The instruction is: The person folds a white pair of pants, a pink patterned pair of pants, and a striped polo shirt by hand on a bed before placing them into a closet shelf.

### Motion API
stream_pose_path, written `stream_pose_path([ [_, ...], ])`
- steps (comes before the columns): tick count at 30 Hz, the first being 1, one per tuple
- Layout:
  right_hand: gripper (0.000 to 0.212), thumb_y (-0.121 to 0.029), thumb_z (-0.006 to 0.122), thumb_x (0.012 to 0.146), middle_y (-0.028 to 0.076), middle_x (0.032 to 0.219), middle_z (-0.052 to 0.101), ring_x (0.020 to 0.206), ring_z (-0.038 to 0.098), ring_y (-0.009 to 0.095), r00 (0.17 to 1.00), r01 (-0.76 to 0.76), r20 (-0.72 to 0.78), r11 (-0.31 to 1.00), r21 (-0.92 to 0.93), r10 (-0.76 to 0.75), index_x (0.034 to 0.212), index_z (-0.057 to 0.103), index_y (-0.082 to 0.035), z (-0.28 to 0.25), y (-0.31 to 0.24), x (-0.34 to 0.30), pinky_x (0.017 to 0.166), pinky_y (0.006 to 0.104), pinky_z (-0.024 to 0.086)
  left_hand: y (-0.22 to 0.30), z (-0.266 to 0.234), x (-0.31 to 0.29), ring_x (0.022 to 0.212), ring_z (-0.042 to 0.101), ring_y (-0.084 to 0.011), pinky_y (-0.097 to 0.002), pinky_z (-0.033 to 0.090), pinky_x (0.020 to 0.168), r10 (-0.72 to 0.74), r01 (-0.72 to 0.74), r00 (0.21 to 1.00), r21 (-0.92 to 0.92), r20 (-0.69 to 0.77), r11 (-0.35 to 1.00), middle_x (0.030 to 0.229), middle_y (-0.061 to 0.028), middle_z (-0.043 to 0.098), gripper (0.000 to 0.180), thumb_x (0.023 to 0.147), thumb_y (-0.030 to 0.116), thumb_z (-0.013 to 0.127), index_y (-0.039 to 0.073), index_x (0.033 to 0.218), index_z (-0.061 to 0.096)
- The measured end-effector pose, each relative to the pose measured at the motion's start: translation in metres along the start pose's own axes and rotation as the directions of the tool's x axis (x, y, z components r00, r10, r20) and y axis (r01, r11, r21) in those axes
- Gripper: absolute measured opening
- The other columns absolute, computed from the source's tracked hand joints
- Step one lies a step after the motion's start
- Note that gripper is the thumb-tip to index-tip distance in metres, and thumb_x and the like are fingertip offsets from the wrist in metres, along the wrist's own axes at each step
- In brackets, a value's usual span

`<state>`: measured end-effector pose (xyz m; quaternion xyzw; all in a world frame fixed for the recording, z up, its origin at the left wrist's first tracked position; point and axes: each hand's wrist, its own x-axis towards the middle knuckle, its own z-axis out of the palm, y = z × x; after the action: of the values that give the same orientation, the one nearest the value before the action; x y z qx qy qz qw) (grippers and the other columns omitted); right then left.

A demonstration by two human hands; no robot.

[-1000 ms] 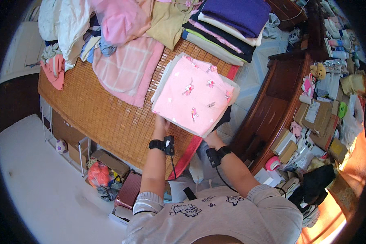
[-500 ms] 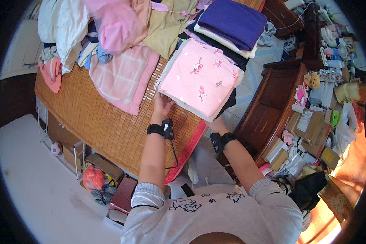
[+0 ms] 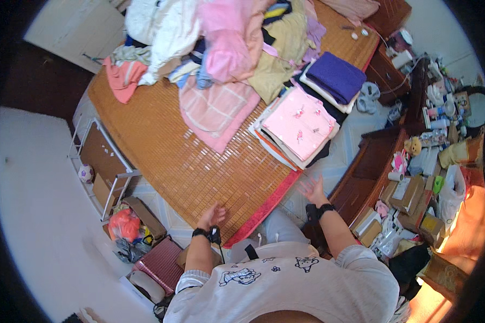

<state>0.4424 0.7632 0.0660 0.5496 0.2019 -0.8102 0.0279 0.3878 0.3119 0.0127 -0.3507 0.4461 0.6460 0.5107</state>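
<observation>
We look down on a bed (image 3: 161,156) covered by a woven bamboo mat, with both our hands empty above its near edge. The left hand (image 3: 212,215) hovers over the mat's lower corner, its fingers (image 3: 219,209) loosely curled and gripping nothing; a dark band wraps that wrist. The right hand (image 3: 312,189) is lifted beyond the bed's red-trimmed edge, over the pale floor between bed and dark wooden dresser (image 3: 380,156), with its fingers (image 3: 306,184) spread wide apart and holding nothing; it too wears a dark wristband.

The folded pink garment (image 3: 299,123), dotted with small figures, lies flat on top of a stack of folded clothes (image 3: 285,145) at the right side of the bed, well apart from either hand. Just beyond it sits a second stack topped by a folded purple garment (image 3: 337,76). A pink checked cloth (image 3: 215,110) is spread on the mat to the left of the stacks, and a loose heap of unfolded clothes (image 3: 210,43) fills the far end of the bed.

On the floor at the left, a wire rack (image 3: 99,161), an orange bag (image 3: 124,225) and a reddish mat (image 3: 159,261) stand near the bed. The dresser top at the right is crowded with boxes and small items (image 3: 415,199).
</observation>
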Motion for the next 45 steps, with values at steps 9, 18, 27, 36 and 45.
stream_pose_path([
  [9, 0.030, -0.029, 0.049, 0.077, 0.011, 0.102, 0.046, 0.098, 0.046, 0.025, 0.996, -0.023, 0.071, 0.950, -0.313, 0.047, 0.097, 0.043, -0.008, 0.006, 0.125, -0.036, 0.083, 0.0365, 0.040, -0.074, -0.115, -0.109, 0.087, 0.053, -0.0228, -0.0361, 0.047, 0.071, 0.114, -0.131, 0.987, -0.154, -0.114, 0.979, 0.099, -0.0139, 0.051, 0.035, 0.082, 0.030, 0.045, 0.008, 0.109, 0.040],
  [18, 0.021, -0.024, 0.049, 0.079, 0.007, 0.076, 0.054, 0.062, 0.055, 0.018, 0.933, -0.077, 0.119, 0.512, -0.855, 0.339, 0.087, 0.050, -0.005, 0.033, 0.250, -0.116, 0.060, 0.0308, 0.048, -0.163, -0.264, -0.214, 0.090, 0.052, -0.0219, -0.0351, 0.044, 0.076, 0.261, -0.335, 0.929, -0.297, -0.263, 0.894, 0.101, -0.0142, 0.051, 0.030, 0.083, 0.024, 0.041, 0.004, 0.105, 0.042],
  [27, 0.014, -0.018, 0.048, 0.079, 0.006, 0.068, 0.054, 0.060, 0.054, 0.016, 0.918, 0.005, 0.134, 0.325, -0.946, 0.374, 0.079, 0.050, -0.005, 0.088, 0.307, -0.129, 0.057, 0.0278, 0.047, -0.295, -0.371, -0.276, 0.087, 0.053, -0.0201, -0.0308, 0.046, 0.069, 0.137, -0.421, 0.848, -0.493, -0.511, 0.762, 0.101, -0.0106, 0.053, 0.031, 0.078, 0.025, 0.046, 0.007, 0.102, 0.043],
  [36, 0.020, -0.025, 0.052, 0.077, 0.002, 0.070, 0.054, 0.058, 0.051, 0.013, 0.910, 0.116, 0.283, 0.471, -0.875, 0.302, 0.081, 0.052, -0.006, 0.115, 0.326, -0.128, 0.056, 0.0267, 0.043, -0.319, -0.403, -0.316, 0.083, 0.054, -0.0209, -0.0316, 0.046, 0.068, 0.103, -0.425, 0.826, -0.493, -0.554, 0.759, 0.098, -0.0115, 0.053, 0.029, 0.079, 0.024, 0.045, 0.006, 0.101, 0.043],
  [45, 0.015, -0.024, 0.048, 0.078, 0.004, 0.067, 0.052, 0.058, 0.051, 0.018, 0.988, -0.057, 0.048, 0.637, -0.769, 0.145, 0.079, 0.051, -0.008, 0.071, 0.317, -0.106, 0.055, 0.0287, 0.043, -0.245, -0.418, -0.289, 0.078, 0.055, -0.0195, -0.0286, 0.047, 0.064, 0.183, -0.427, 0.865, -0.493, -0.468, 0.758, 0.089, -0.0096, 0.055, 0.025, 0.075, 0.023, 0.049, 0.006, 0.094, 0.045],
])
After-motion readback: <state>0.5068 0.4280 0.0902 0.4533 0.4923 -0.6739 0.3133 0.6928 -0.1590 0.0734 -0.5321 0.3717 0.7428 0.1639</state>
